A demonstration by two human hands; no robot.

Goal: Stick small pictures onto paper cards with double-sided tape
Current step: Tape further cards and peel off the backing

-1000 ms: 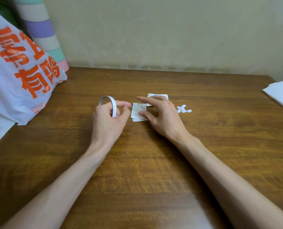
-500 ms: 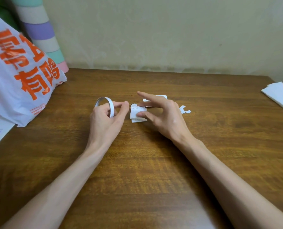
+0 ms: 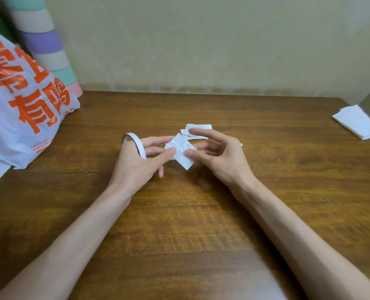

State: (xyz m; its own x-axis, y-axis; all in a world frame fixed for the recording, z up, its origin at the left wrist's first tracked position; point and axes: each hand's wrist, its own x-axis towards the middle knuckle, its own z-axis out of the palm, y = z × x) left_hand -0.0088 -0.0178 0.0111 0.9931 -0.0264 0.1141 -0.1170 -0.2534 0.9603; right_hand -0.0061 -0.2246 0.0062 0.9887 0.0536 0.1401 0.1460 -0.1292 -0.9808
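A small white paper card [image 3: 183, 151] with printed text is held just above the wooden table [image 3: 201, 224], tilted like a diamond. My left hand [image 3: 140, 163] pinches its left corner with thumb and fingers, and a thin white ring of double-sided tape [image 3: 134, 144] sits around that hand's fingers. My right hand [image 3: 218, 156] pinches the card's right side between thumb and fingers. Behind the hands more small printed papers [image 3: 198, 129] lie on the table, partly hidden by my right index finger.
A white plastic bag [image 3: 21, 105] with orange lettering stands at the left. Behind it rises a pastel striped roll [image 3: 45, 46]. Folded white paper [image 3: 357, 122] lies at the right edge. A beige wall closes the far side.
Both hands have lifted the small card off the table and turned it; my right hand's fingers went from lying on the papers to pinching the card.
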